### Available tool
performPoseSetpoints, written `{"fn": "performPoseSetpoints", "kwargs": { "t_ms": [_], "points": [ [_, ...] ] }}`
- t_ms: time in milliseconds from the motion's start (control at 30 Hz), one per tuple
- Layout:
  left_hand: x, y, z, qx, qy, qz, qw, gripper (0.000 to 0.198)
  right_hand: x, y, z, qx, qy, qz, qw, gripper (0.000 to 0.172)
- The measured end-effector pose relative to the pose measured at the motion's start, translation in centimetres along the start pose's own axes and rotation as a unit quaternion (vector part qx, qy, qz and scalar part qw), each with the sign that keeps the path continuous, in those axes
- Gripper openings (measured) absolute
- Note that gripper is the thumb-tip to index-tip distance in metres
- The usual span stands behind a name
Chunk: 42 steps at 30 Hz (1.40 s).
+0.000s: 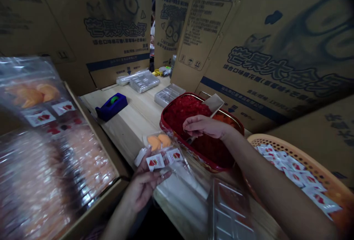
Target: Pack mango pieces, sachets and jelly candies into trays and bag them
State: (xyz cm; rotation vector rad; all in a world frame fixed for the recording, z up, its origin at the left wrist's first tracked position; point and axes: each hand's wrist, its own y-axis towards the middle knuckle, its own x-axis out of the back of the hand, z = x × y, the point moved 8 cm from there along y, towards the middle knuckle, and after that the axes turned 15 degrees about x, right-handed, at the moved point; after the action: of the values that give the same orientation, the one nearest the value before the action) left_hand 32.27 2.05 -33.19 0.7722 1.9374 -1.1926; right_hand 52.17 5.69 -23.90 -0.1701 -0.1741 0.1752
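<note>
Gripping: left fingers (157,176) clenched on plastic bag (163,148) | right fingers (193,122) grasping scoop (214,103) | red tray (193,94), tape dispenser (112,107) nearby

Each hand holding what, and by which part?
Left hand grips a clear plastic bag by its lower edge; right hand, over a red tray: cannot tell.

Head cam looks fwd & down from just above and behind the left hand (145,188) and right hand (206,127), v. close, w/ bench (129,127) ahead of hands, cardboard boxes (116,30) beyond it.
</note>
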Motion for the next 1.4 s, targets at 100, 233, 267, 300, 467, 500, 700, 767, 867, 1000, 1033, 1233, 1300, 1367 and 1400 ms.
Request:
{"fn": "performPoseSetpoints", "kwargs": {
  "t_ms": [100,233,267,300,467,500,700,767,867,1000,1033,1233,1300,1367,1400],
  "points": [
    [-0.4,-0.2,-0.3,-0.013,0.009,0.000,1.000,0.083,-0.5,-0.8,-0.3,-0.018,-0.011,-0.032,0.999,0.024],
    [-0.6,-0.3,-0.6,-0.031,0.023,0.008,0.999,0.080,0.3,-1.1,-0.5,-0.010,-0.035,-0.092,0.995,0.019],
    [-0.6,-0.4,-0.6,-0.035,0.024,0.010,0.999,0.080,0.2,-1.2,-0.3,-0.005,-0.037,-0.093,0.995,0.018],
    [-0.6,-0.4,-0.7,-0.038,0.025,0.010,0.999,0.080,0.0,-1.3,0.0,0.001,-0.040,-0.089,0.995,0.018],
    [-0.6,-0.2,-0.9,-0.044,0.029,0.008,0.999,0.082,-4.2,-2.4,2.2,0.064,-0.083,-0.004,0.994,0.016],
    [-0.7,-0.1,-0.9,-0.047,0.030,0.010,0.998,0.082,-5.3,-2.8,2.4,0.080,-0.093,0.020,0.992,0.014],
    [-0.8,0.1,-0.9,-0.049,0.049,0.019,0.997,0.082,-10.4,-4.3,1.8,0.117,-0.212,0.146,0.959,0.009],
    [-0.8,0.1,-1.0,-0.054,0.053,0.024,0.997,0.081,-10.7,-4.3,1.6,0.120,-0.259,0.158,0.945,0.013],
    [-0.9,0.1,-1.0,-0.056,0.058,0.028,0.996,0.080,-10.4,-4.1,1.9,0.147,-0.286,0.140,0.937,0.016],
    [-1.0,0.0,-0.9,-0.054,0.052,0.023,0.997,0.082,-10.0,-4.2,2.3,0.166,-0.331,0.100,0.923,0.015],
    [-1.0,0.0,-0.9,-0.055,0.049,0.021,0.997,0.082,-9.9,-4.3,2.3,0.162,-0.348,0.087,0.919,0.020],
    [-1.0,-0.2,-1.0,-0.051,0.047,0.001,0.998,0.080,-11.4,-6.0,1.9,0.160,-0.430,0.111,0.881,0.010],
    [-1.0,-0.3,-0.9,-0.052,0.052,-0.008,0.997,0.080,-12.1,-6.3,1.3,0.146,-0.451,0.126,0.871,0.011],
    [-1.2,-0.4,-0.7,-0.049,0.061,-0.002,0.997,0.080,-12.6,-6.4,1.0,0.131,-0.465,0.132,0.865,0.010],
    [-1.4,-0.4,-0.5,-0.046,0.068,0.003,0.997,0.080,-12.8,-6.5,1.0,0.127,-0.468,0.132,0.864,0.009]
  ]
}}
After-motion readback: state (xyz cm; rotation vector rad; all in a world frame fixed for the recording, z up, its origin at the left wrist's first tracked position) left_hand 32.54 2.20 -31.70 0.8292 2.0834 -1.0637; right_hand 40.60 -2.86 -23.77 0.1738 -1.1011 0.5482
